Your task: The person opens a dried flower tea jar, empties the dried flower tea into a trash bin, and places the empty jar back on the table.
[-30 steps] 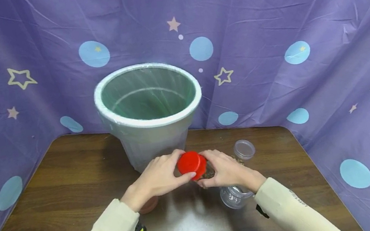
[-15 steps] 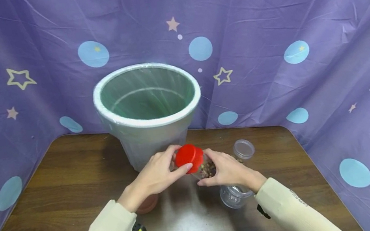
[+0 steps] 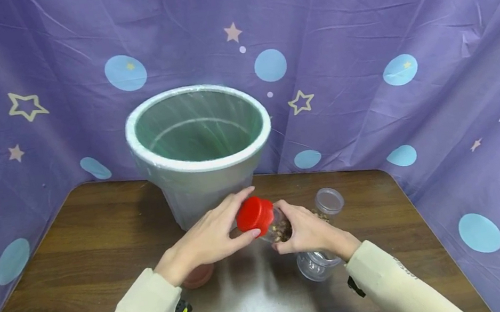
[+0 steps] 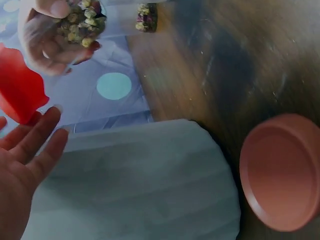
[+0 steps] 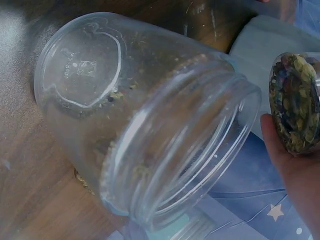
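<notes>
The right hand (image 3: pixel 312 230) holds a clear jar (image 3: pixel 280 225) between thumb and fingers, above the table (image 3: pixel 388 237) and in front of the bin (image 3: pixel 203 166). The jar is tilted, its red lid (image 3: pixel 255 216) on the end toward the left hand (image 3: pixel 213 234), and dried buds (image 4: pixel 82 22) show through the wall. The left hand is spread wide around the lid: the thumb tip lies at its near edge, while the forefinger reaches straight out past its far side. In the left wrist view other fingers of that hand lie close to the lid's scalloped rim, spread apart; how firmly any of them touch it I cannot tell. Under the right wrist is a big jar (image 3: pixel 316 269), clear, with an open, threaded mouth. Beyond the right hand stands a small jar (image 3: pixel 329 200) with a clear top and buds inside, partly hidden by the hand. A brown disc (image 3: pixel 199 277) lies partly covered by the left wrist. The bin has a white rim and a filmy liner. A purple curtain (image 3: pixel 333 30) with stars and blue spots hangs behind the table.
</notes>
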`<state>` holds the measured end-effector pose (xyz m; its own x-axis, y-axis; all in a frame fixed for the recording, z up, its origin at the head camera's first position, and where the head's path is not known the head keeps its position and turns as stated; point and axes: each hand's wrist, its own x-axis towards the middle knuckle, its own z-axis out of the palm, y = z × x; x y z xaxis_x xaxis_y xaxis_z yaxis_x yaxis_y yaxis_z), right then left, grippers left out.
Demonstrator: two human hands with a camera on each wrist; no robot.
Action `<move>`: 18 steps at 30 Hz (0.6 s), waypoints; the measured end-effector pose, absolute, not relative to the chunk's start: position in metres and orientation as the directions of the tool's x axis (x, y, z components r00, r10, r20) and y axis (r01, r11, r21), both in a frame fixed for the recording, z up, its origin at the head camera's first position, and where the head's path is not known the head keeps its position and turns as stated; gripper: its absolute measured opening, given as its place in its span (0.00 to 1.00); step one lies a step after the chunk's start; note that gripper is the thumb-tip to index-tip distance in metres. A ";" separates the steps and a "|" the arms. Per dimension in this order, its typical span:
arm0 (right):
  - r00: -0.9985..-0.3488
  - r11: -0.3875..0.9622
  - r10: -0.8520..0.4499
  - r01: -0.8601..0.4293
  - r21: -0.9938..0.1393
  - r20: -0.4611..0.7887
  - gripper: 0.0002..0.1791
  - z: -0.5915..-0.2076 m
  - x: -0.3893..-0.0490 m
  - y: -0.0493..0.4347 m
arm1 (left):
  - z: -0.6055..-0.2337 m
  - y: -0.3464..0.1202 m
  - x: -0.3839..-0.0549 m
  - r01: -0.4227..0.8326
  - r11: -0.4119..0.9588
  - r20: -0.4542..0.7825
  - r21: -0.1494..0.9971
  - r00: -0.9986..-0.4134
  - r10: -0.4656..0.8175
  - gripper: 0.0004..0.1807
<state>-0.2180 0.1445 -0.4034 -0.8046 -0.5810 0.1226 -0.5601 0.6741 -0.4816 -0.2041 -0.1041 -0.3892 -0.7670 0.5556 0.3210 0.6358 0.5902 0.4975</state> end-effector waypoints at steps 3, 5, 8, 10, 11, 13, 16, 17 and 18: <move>-0.792 0.662 -0.600 -0.570 -0.486 0.112 0.35 -0.403 -0.217 0.145 | -0.390 -0.104 -0.205 0.690 0.601 0.361 0.402 -0.723 0.589 0.40; -0.792 0.660 -0.603 -0.562 -0.499 0.095 0.35 -0.402 -0.217 0.145 | -0.391 -0.103 -0.205 0.710 0.611 0.378 0.351 -0.704 0.601 0.38; -0.796 0.654 -0.600 -0.545 -0.525 0.080 0.36 -0.402 -0.217 0.143 | -0.392 -0.102 -0.205 0.718 0.615 0.379 0.327 -0.696 0.610 0.36; -0.801 0.650 -0.593 -0.537 -0.537 0.083 0.35 -0.402 -0.217 0.141 | -0.394 -0.100 -0.205 0.717 0.612 0.376 0.334 -0.696 0.611 0.34; -0.799 0.644 -0.595 -0.542 -0.540 0.093 0.34 -0.403 -0.217 0.140 | -0.394 -0.099 -0.206 0.713 0.613 0.375 0.340 -0.700 0.607 0.34; -0.795 0.636 -0.596 -0.555 -0.537 0.115 0.32 -0.403 -0.217 0.138 | -0.395 -0.098 -0.206 0.705 0.617 0.378 0.349 -0.709 0.596 0.32; -0.795 0.634 -0.591 -0.561 -0.532 0.135 0.30 -0.403 -0.215 0.135 | -0.396 -0.096 -0.207 0.696 0.632 0.395 0.341 -0.716 0.576 0.31; -0.799 0.638 -0.586 -0.559 -0.530 0.136 0.30 -0.404 -0.215 0.134 | -0.396 -0.095 -0.207 0.693 0.640 0.397 0.332 -0.718 0.572 0.31; -0.804 0.644 -0.578 -0.552 -0.530 0.136 0.30 -0.404 -0.214 0.134 | -0.397 -0.094 -0.208 0.694 0.645 0.402 0.321 -0.716 0.571 0.30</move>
<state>-0.2138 0.1340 -0.4042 -0.8045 -0.5782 0.1362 -0.5523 0.6436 -0.5298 -0.2077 -0.0944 -0.3966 -0.7159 0.5711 0.4016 0.6941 0.6446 0.3206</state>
